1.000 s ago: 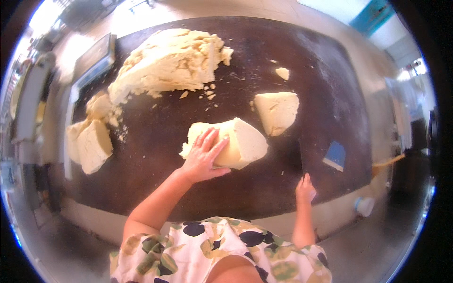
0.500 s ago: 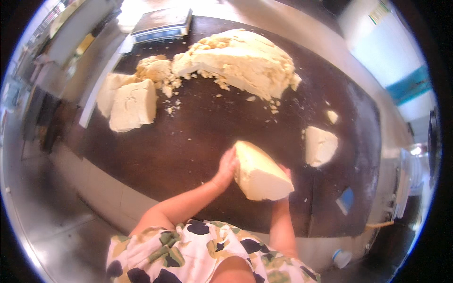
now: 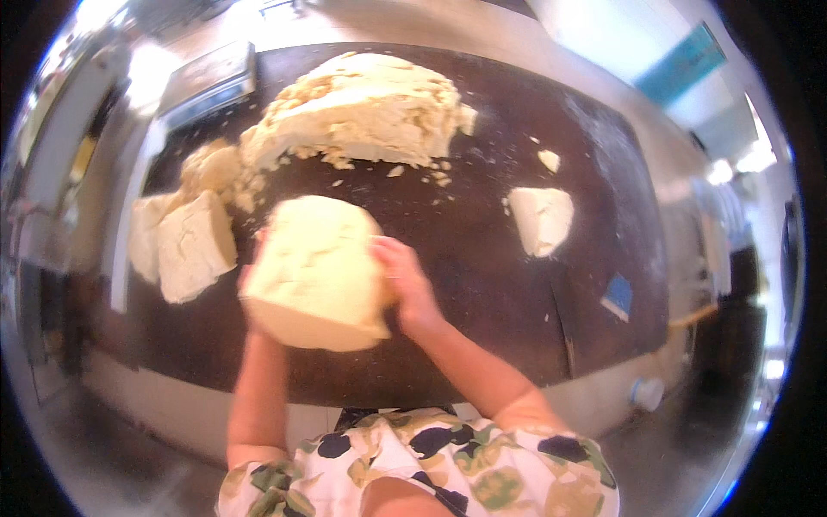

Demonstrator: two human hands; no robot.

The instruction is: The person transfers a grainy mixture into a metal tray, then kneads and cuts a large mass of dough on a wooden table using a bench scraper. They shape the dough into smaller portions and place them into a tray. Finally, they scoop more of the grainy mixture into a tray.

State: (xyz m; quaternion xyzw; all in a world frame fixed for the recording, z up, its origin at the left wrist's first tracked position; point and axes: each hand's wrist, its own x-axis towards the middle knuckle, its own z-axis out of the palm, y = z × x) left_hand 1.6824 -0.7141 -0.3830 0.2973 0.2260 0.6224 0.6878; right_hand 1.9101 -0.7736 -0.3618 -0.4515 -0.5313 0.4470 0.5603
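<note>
Between my left hand (image 3: 251,284) and my right hand (image 3: 405,280), I grip a large block of pale dough (image 3: 314,263), raised above the dark worktop (image 3: 457,362). My left hand is mostly hidden behind the block; my right hand's fingers press on its right side. Cut dough pieces (image 3: 194,246) lie to the left, and a big crumbly dough mound (image 3: 357,112) sits at the back among scattered bits. A smaller wedge of dough (image 3: 541,220) lies to the right, with a small scrap (image 3: 549,159) behind it.
A long dark knife (image 3: 562,323) lies right of my hands. A blue scraper (image 3: 617,297) lies near the right side. A scale (image 3: 207,82) stands at the back left, and a white plastic container (image 3: 646,393) is below the worktop's front right edge.
My right hand has let go of the knife, which now lies on the worktop. Both hands have picked up the middle block and moved it leftward, turning it.
</note>
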